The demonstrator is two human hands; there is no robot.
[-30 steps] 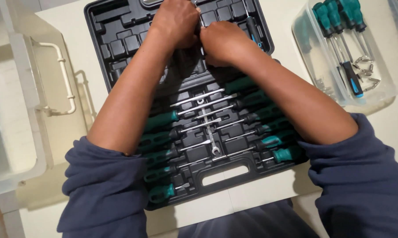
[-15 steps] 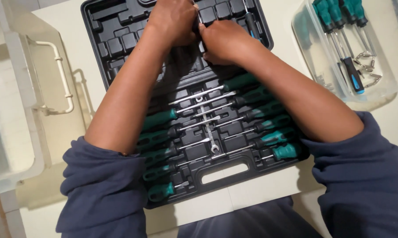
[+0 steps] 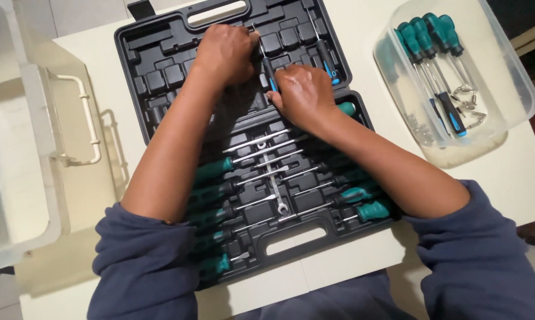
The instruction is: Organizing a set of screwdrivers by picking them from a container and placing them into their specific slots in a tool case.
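An open black tool case [image 3: 161,65] lies on the cream table. Its near half holds several green-handled screwdrivers [image 3: 371,208] and a small wrench [image 3: 276,189]. My left hand [image 3: 223,53] and my right hand [image 3: 303,92] meet over the far half. Between them is a small black-and-blue screwdriver [image 3: 269,70] lying along a slot. My left fingers pinch its metal shaft near the tip, and my right fingers close on its handle. A second black-and-blue screwdriver [image 3: 325,59] sits in the slot just to the right.
A clear plastic tub [image 3: 516,89] at the right holds green-handled screwdrivers [image 3: 424,35], a blue-and-black one and loose metal bits. A white plastic bin [image 3: 18,178] and its lid with a handle stand at the left. The table edge runs close to my body.
The view has tilted, so the case's far handle now shows. Both hands sit lower in the picture, still together on the small screwdriver, and my right hand has drawn slightly nearer.
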